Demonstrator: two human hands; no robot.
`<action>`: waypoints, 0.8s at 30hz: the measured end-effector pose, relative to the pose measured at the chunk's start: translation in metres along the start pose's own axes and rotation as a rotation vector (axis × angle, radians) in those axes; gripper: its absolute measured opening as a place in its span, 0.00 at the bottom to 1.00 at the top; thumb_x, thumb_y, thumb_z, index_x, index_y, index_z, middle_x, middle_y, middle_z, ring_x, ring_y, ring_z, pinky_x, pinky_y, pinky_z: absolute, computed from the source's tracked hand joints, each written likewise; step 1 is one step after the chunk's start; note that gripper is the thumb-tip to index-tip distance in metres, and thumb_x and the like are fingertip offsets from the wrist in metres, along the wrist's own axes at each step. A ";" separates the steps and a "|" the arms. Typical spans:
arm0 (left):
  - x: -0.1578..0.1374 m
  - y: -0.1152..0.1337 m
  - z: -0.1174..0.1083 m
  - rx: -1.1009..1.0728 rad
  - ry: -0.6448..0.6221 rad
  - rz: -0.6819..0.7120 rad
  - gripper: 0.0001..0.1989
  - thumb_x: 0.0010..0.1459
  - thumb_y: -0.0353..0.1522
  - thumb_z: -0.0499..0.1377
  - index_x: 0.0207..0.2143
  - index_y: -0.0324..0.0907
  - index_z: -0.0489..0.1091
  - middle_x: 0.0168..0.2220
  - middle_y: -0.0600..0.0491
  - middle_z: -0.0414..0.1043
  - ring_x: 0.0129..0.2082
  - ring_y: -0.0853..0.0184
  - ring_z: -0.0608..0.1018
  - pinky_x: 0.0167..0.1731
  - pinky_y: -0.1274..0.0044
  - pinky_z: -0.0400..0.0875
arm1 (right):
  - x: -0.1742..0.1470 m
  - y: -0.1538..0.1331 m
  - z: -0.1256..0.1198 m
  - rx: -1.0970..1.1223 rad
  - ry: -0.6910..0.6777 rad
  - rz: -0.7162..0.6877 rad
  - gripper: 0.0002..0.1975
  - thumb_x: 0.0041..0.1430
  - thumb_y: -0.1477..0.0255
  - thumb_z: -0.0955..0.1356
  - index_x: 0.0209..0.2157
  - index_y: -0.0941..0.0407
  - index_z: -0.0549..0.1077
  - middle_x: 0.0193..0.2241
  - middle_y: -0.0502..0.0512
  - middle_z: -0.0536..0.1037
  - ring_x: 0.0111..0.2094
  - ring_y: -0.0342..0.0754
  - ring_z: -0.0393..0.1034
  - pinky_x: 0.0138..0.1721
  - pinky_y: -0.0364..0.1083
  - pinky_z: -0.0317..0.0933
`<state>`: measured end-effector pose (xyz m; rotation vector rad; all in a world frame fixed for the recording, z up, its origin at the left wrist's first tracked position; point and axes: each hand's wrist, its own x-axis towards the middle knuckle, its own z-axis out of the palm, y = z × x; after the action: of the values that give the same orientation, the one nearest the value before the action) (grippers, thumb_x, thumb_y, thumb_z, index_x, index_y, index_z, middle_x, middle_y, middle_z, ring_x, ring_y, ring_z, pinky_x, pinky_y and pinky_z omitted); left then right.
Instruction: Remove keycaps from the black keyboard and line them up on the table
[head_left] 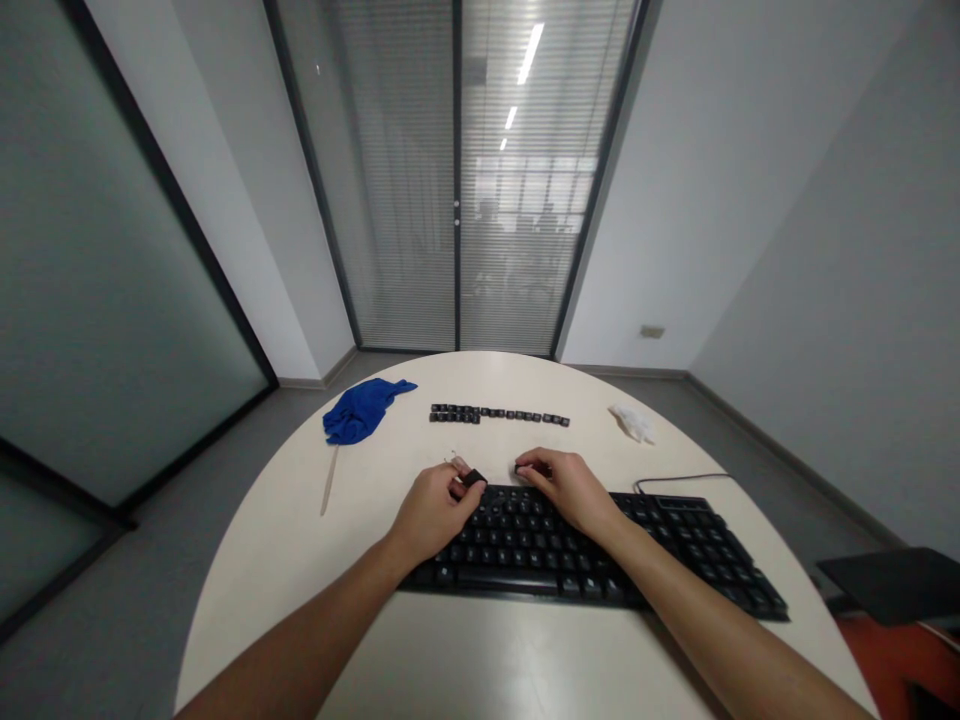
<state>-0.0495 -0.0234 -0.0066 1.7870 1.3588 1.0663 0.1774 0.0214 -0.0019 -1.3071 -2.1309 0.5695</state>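
My left hand [431, 508] is closed around a keycap puller [474, 479] with a black handle; thin wire ends poke out past the fingers. It hovers over the upper left part of a black keyboard [510, 580]. My right hand [568, 485] pinches a small black keycap [518, 469] between thumb and fingertips, just beyond the keyboard's back edge. Its wrist and forearm cross the keyboard and hide some keys. Farther back on the table, loose black keycaps [499, 413] lie in a line, doubled into two rows at the left end.
A crumpled blue cloth [361, 411] lies on the round cream table [262, 560], with a thin pale stick [329, 482] in front of it. A crumpled white tissue [634, 424] is at the right. The keyboard cable [679, 478] runs off the right edge.
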 end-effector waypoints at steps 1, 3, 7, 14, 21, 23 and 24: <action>0.000 0.000 0.000 -0.007 0.003 -0.001 0.13 0.58 0.41 0.58 0.32 0.40 0.71 0.25 0.51 0.76 0.24 0.64 0.79 0.24 0.77 0.71 | 0.003 0.002 0.000 -0.014 -0.012 0.008 0.10 0.61 0.68 0.67 0.39 0.55 0.79 0.34 0.54 0.82 0.35 0.50 0.75 0.40 0.47 0.66; 0.000 0.000 0.000 -0.022 0.008 0.002 0.13 0.58 0.41 0.59 0.32 0.40 0.71 0.25 0.51 0.76 0.24 0.64 0.79 0.24 0.77 0.71 | 0.009 0.005 0.000 -0.043 -0.043 0.018 0.09 0.60 0.69 0.67 0.36 0.55 0.80 0.33 0.54 0.82 0.35 0.51 0.76 0.39 0.46 0.65; 0.000 -0.002 0.000 -0.003 0.006 0.002 0.13 0.58 0.41 0.58 0.32 0.40 0.71 0.25 0.51 0.76 0.24 0.64 0.79 0.24 0.77 0.71 | 0.026 0.008 0.001 -0.163 -0.093 0.029 0.10 0.59 0.72 0.66 0.36 0.55 0.81 0.34 0.54 0.83 0.36 0.51 0.76 0.38 0.44 0.65; 0.001 -0.004 0.000 0.015 0.007 0.011 0.12 0.58 0.40 0.58 0.31 0.40 0.71 0.25 0.50 0.76 0.24 0.63 0.79 0.24 0.77 0.70 | 0.062 0.007 0.010 -0.273 -0.063 0.084 0.13 0.56 0.76 0.66 0.38 0.56 0.82 0.37 0.57 0.83 0.39 0.52 0.77 0.42 0.44 0.65; 0.000 -0.006 0.000 0.005 0.011 0.004 0.13 0.58 0.41 0.58 0.32 0.40 0.71 0.24 0.51 0.76 0.23 0.64 0.79 0.23 0.77 0.70 | 0.084 0.002 0.026 -0.326 -0.016 0.079 0.14 0.56 0.78 0.65 0.41 0.57 0.81 0.41 0.59 0.82 0.43 0.52 0.75 0.47 0.43 0.63; 0.000 -0.007 0.000 0.018 0.013 0.011 0.13 0.59 0.41 0.58 0.32 0.40 0.71 0.24 0.51 0.76 0.23 0.63 0.79 0.23 0.77 0.70 | 0.089 0.000 0.030 -0.341 0.000 0.072 0.14 0.58 0.78 0.65 0.41 0.57 0.81 0.42 0.60 0.81 0.44 0.52 0.74 0.48 0.44 0.62; 0.000 -0.007 0.000 0.020 0.012 0.014 0.13 0.59 0.41 0.58 0.32 0.40 0.71 0.24 0.51 0.76 0.23 0.63 0.79 0.23 0.77 0.70 | 0.091 -0.001 0.032 -0.348 0.008 0.071 0.14 0.58 0.78 0.65 0.42 0.58 0.80 0.43 0.60 0.80 0.44 0.52 0.74 0.48 0.44 0.62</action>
<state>-0.0521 -0.0212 -0.0127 1.8101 1.3699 1.0758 0.1226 0.1009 -0.0030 -1.5706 -2.2546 0.2237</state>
